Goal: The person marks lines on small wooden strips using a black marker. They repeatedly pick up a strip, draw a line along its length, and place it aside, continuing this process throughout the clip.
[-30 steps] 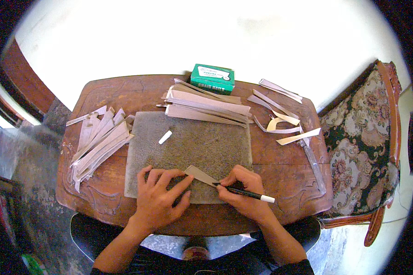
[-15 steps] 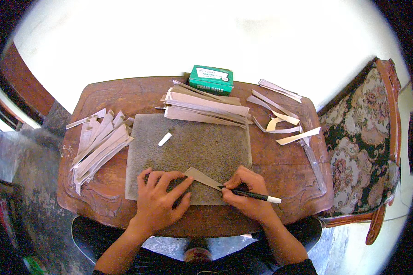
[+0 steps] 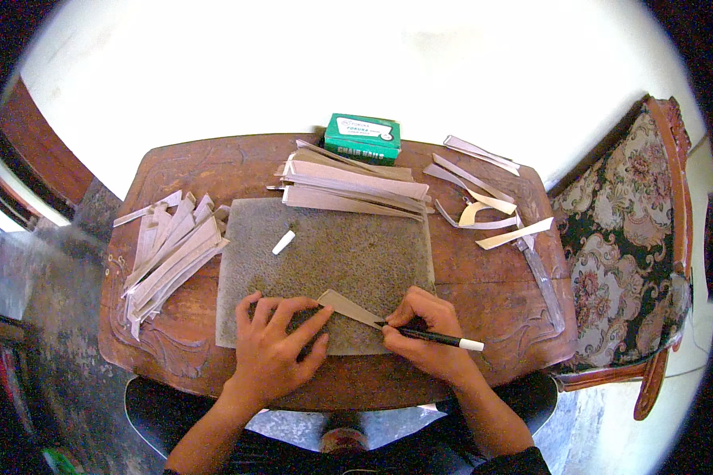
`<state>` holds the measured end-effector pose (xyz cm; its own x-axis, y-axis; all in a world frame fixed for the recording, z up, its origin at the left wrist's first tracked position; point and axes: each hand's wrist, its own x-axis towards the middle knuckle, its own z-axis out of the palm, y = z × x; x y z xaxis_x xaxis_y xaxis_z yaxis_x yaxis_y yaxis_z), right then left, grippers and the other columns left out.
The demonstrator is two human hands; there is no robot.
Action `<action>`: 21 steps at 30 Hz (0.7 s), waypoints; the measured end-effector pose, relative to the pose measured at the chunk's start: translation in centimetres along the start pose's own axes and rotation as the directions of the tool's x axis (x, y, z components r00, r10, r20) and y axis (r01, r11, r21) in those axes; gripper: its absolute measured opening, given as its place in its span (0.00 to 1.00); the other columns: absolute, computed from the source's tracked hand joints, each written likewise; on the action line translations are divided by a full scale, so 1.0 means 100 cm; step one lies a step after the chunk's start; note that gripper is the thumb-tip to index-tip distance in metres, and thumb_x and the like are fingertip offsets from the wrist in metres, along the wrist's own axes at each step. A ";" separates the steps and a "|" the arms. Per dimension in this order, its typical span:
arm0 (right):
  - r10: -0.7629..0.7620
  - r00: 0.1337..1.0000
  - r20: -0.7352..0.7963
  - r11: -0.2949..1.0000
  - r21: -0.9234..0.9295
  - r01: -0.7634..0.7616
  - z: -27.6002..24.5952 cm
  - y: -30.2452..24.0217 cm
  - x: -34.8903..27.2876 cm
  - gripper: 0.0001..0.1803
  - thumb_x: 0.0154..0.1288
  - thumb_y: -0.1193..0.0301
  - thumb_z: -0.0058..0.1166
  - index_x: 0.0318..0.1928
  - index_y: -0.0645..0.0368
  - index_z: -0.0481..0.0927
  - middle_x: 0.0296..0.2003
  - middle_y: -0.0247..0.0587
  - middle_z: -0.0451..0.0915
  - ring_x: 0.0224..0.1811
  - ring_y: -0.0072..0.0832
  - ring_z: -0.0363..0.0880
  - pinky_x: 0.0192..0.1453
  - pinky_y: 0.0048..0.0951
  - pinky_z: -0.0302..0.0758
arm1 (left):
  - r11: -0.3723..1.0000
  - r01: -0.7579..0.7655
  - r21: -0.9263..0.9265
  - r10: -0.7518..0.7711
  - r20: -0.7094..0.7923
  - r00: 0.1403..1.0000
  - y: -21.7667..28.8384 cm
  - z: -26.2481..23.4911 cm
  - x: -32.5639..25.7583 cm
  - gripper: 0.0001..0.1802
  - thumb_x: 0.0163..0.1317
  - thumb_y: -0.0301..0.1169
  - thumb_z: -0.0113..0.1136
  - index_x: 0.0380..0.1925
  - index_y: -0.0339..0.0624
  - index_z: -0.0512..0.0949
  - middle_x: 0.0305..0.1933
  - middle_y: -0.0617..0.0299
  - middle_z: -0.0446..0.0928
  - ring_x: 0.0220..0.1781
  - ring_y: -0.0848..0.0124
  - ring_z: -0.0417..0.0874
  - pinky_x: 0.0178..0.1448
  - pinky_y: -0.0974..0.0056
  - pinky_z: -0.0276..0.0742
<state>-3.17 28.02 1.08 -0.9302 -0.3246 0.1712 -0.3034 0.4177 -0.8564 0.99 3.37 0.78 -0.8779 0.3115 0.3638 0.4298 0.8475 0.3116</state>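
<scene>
We log: green rectangular box (image 3: 362, 138), white label, at table (image 3: 214, 166) far edge; left hand (image 3: 276, 348) flat, open on strip (image 3: 348, 307); right hand (image 3: 426, 336) gripping black pen (image 3: 436, 339).

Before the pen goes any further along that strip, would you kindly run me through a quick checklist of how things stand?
1. Left hand lies flat, fingers spread, on the grey rectangular mat: ok.
2. Its fingertips reach the pale narrow paper strip: ok.
3. Right hand grips the black pen with a white end: ok.
4. Pen tip touches the strip: cannot tell.
5. Strip lies wholly on the mat: ok.
6. Small white stub lies apart from both hands: ok.
</scene>
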 end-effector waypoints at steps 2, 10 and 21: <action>-0.004 1.000 0.003 1.000 -0.007 0.004 0.000 0.000 0.000 0.12 0.51 0.69 0.69 0.28 0.59 0.76 0.27 0.43 0.76 0.29 0.39 0.79 0.33 0.36 0.74 | 0.999 -0.021 0.025 0.022 -0.012 1.000 -0.002 0.002 0.000 0.20 0.57 0.39 0.68 0.51 0.57 0.85 0.52 0.69 0.79 0.54 0.64 0.75 0.68 0.42 0.60; -0.024 1.000 0.006 1.000 -0.018 0.024 0.000 0.003 -0.001 0.12 0.51 0.70 0.68 0.28 0.59 0.76 0.27 0.42 0.76 0.29 0.39 0.79 0.34 0.36 0.74 | 1.000 -0.014 0.007 0.014 -0.017 1.000 -0.002 0.004 -0.002 0.20 0.56 0.39 0.68 0.51 0.56 0.85 0.52 0.68 0.79 0.54 0.63 0.76 0.68 0.42 0.60; 0.007 0.999 -0.035 0.999 0.038 -0.005 0.000 0.006 -0.002 0.12 0.51 0.71 0.69 0.29 0.59 0.76 0.27 0.40 0.77 0.29 0.33 0.79 0.34 0.32 0.75 | 1.000 -0.005 0.013 0.005 -0.019 1.000 0.001 0.002 0.000 0.21 0.55 0.37 0.68 0.51 0.55 0.85 0.52 0.67 0.78 0.54 0.62 0.76 0.68 0.42 0.60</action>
<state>-3.14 28.38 0.50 -0.9390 -0.2916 0.1826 -0.2904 0.3871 -0.8751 1.00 3.50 0.64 -0.8714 0.3077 0.3820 0.4313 0.8515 0.2981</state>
